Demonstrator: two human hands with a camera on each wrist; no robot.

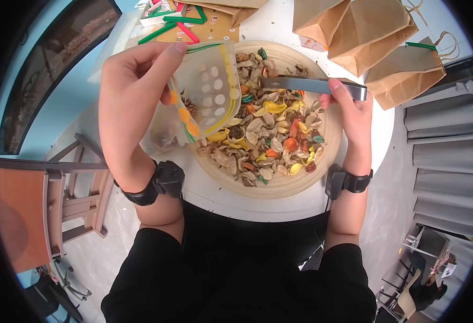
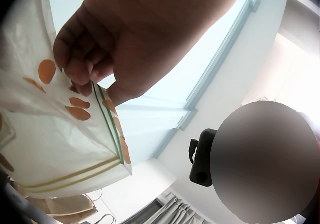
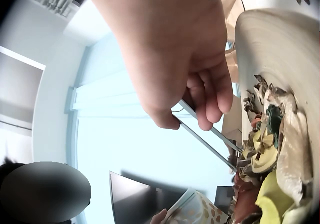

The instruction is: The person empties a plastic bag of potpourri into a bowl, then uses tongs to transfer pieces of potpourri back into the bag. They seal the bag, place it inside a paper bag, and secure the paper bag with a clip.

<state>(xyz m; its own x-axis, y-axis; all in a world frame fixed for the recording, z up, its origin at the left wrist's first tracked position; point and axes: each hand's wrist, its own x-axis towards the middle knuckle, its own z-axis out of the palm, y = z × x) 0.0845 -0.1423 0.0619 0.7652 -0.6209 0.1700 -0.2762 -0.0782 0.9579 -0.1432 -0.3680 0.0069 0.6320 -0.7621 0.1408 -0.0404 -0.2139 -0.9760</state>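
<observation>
My left hand (image 1: pixel 131 94) pinches the top edge of a clear zip bag (image 1: pixel 209 102) printed with orange and white spots. Something brown and pinecone-like (image 1: pixel 188 105) shows inside it. The bag hangs over the left side of a round wooden tray (image 1: pixel 296 188) heaped with potpourri (image 1: pixel 255 132): dried beige petals with yellow, orange and green pieces. My right hand (image 1: pixel 354 116) holds metal tweezers (image 1: pixel 312 83) between thumb and fingers. In the right wrist view, the tweezers (image 3: pixel 204 143) reach down with their tips among the dried pieces; what lies between the tips is hidden.
Brown paper bags (image 1: pixel 357 35) stand at the back right of the white table (image 1: pixel 379 129). A small white box (image 1: pixel 161 19) with green and red strips (image 1: pixel 185 20) lies at the back left. A wooden chair (image 1: pixel 77 207) stands left of the table.
</observation>
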